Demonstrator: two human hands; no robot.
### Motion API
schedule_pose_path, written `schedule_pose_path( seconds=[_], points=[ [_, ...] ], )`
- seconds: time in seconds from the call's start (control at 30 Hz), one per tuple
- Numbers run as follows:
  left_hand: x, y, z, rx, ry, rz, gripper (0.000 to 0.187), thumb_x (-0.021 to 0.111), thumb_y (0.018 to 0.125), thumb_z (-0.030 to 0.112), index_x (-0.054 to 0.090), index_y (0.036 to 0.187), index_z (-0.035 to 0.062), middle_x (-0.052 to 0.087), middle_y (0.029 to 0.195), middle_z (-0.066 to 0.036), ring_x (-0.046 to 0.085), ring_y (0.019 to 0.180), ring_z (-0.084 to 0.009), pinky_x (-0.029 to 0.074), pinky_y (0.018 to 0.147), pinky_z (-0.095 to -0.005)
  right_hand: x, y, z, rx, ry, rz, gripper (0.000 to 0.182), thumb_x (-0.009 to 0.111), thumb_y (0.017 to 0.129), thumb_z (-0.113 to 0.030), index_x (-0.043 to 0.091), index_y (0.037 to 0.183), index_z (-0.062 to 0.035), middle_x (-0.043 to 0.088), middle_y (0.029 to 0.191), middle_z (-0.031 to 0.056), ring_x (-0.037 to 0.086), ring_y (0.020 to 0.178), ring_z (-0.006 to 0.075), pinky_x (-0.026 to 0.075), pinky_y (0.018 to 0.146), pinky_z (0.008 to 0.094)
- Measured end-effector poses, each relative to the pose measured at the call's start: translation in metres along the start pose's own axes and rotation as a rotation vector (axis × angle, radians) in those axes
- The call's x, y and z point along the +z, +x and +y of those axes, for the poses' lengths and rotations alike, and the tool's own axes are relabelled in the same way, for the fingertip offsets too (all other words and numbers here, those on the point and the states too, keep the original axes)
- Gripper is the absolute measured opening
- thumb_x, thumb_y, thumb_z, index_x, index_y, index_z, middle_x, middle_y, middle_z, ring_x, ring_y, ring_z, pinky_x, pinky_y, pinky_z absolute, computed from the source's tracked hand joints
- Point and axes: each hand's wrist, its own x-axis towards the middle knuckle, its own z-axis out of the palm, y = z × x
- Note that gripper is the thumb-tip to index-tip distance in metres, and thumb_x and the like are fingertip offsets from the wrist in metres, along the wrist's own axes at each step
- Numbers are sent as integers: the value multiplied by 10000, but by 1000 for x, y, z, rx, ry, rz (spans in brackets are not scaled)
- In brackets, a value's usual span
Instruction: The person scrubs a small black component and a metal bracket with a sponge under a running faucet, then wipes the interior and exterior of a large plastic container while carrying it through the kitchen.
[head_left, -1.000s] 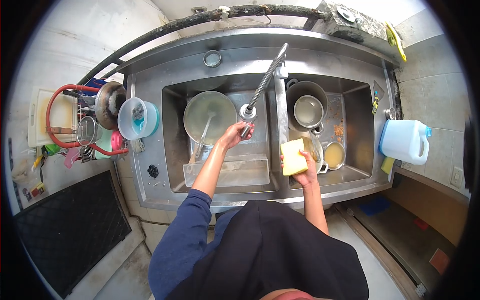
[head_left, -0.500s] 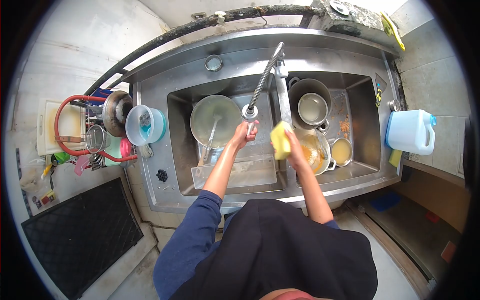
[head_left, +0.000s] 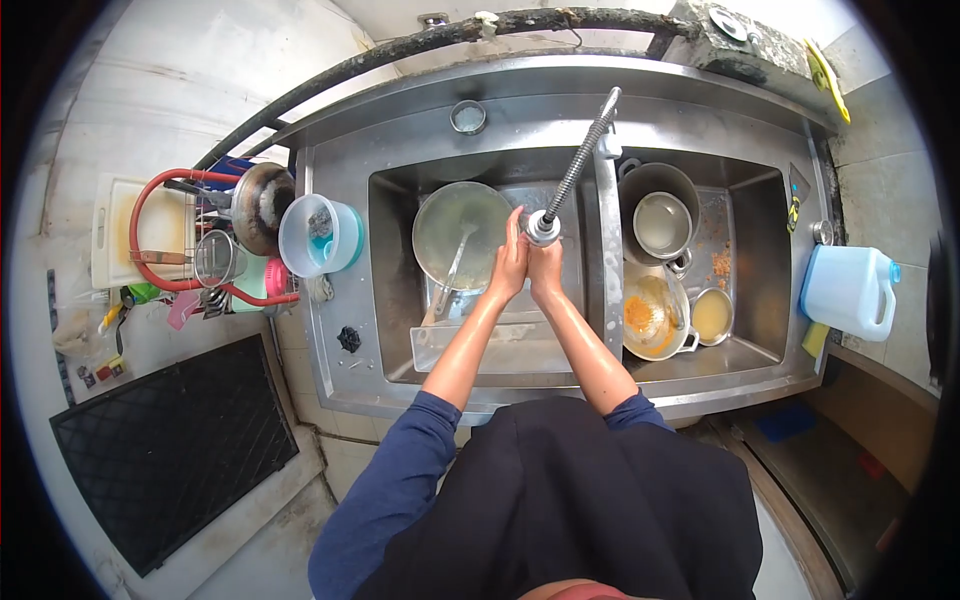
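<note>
Over the left sink basin (head_left: 545,365), my two hands are close together at the tap's spray head (head_left: 543,230). My right hand (head_left: 545,268) is closed around the spray head, just under the coiled spring hose (head_left: 572,172). My left hand (head_left: 510,262) is beside it with fingers stretched out, palm towards the right hand. Behind the left hand, a large round pan (head_left: 440,215) of cloudy water holds a long-handled utensil (head_left: 460,258). A clear rectangular container (head_left: 455,350) lies below my wrists. I cannot see the yellow sponge.
The right basin has a dark pot (head_left: 680,185) with a smaller pot (head_left: 662,225) inside, an orange-stained pot (head_left: 648,310) and a bowl of yellowish liquid (head_left: 712,316). A blue jug (head_left: 845,290) stands right; a clear tub (head_left: 320,235) and dish rack (head_left: 150,225) are left.
My right hand has left the yellow sponge and moved left onto the spray head. My left hand has let go of the spray head and opened beside it. The view has shifted slightly.
</note>
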Motion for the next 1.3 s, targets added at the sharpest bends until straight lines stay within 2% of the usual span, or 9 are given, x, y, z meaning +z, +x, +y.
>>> schedule_pose_path(
  seconds=[0.1, 0.33, 0.47, 0.53, 0.6, 0.63, 0.87, 1.07, 1.3],
  points=[
    [2, -6, 19, -341, -67, 16, 581, 344, 972, 465, 192, 1407, 111, 537, 1185, -246, 592, 1030, -368, 464, 843, -394, 2, 3, -10, -84, 23, 64, 158, 543, 856, -47, 591, 1002, -13, 609, 847, 18, 577, 790, 112, 468, 690, 272],
    [41, -19, 26, -213, -291, 283, 537, 351, 980, 467, 289, 1330, 65, 533, 1203, -121, 481, 1145, -223, 372, 967, -327, -5, 15, -32, -265, -358, 68, 379, 552, 917, -339, 617, 747, -7, 604, 623, 50, 557, 596, 118, 441, 554, 321],
    [32, -20, 31, -240, -1012, 263, 394, 346, 1002, 393, 358, 1287, 122, 517, 934, -40, 463, 697, -94, 391, 599, -238, -18, 38, -24, -746, -580, -35, 528, 453, 949, -439, 598, 716, 12, 565, 570, 71, 535, 545, 125, 430, 529, 335],
    [14, -22, 40, -305, -1144, 143, 417, 368, 991, 413, 354, 1301, 134, 467, 814, -2, 343, 571, -51, 280, 512, -197, -41, 51, -15, -483, -468, -208, 563, 450, 939, -494, 615, 721, -2, 571, 575, 46, 548, 539, 140, 424, 515, 344],
    [-5, -22, 38, -386, -1092, -134, 445, 391, 983, 417, 340, 1331, 143, 425, 734, 16, 330, 546, -58, 290, 507, -204, -45, 49, -17, 142, -110, -186, 511, 504, 909, -508, 643, 752, -42, 632, 687, 29, 597, 619, 130, 491, 701, 321],
    [-9, -21, 39, -352, -903, -31, 431, 402, 988, 386, 366, 1332, 130, 467, 747, 5, 397, 583, -72, 338, 528, -217, -45, 43, -15, 180, -165, -156, 717, 242, 913, -643, 627, 983, -43, 656, 892, 79, 628, 790, 202, 477, 841, 379],
    [-13, -37, 12, -119, -356, -39, 360, 465, 975, 303, 460, 1235, 54, 578, 874, -19, 528, 726, -111, 439, 655, -247, -73, 39, 3, 731, 759, -154, 678, 185, 932, -547, 438, 1287, -27, 506, 1284, 174, 485, 1178, 344, 346, 1019, 515],
    [-4, -33, -3, 53, 105, 37, 261, 499, 947, 192, 487, 1149, 27, 614, 901, -136, 584, 734, -227, 461, 676, -325, -67, 16, -25, 495, 465, -373, 559, 342, 892, -493, 506, 1159, -31, 586, 1084, 142, 578, 1000, 262, 478, 828, 376],
    [17, -25, 5, 247, 793, -154, 203, 478, 903, 124, 447, 996, -54, 602, 939, -213, 594, 900, -385, 461, 735, -467, -30, -13, 3, 120, 15, 149, 388, 634, 877, -318, 584, 1053, 24, 618, 867, 35, 560, 769, 115, 446, 648, 271]
  ],
)
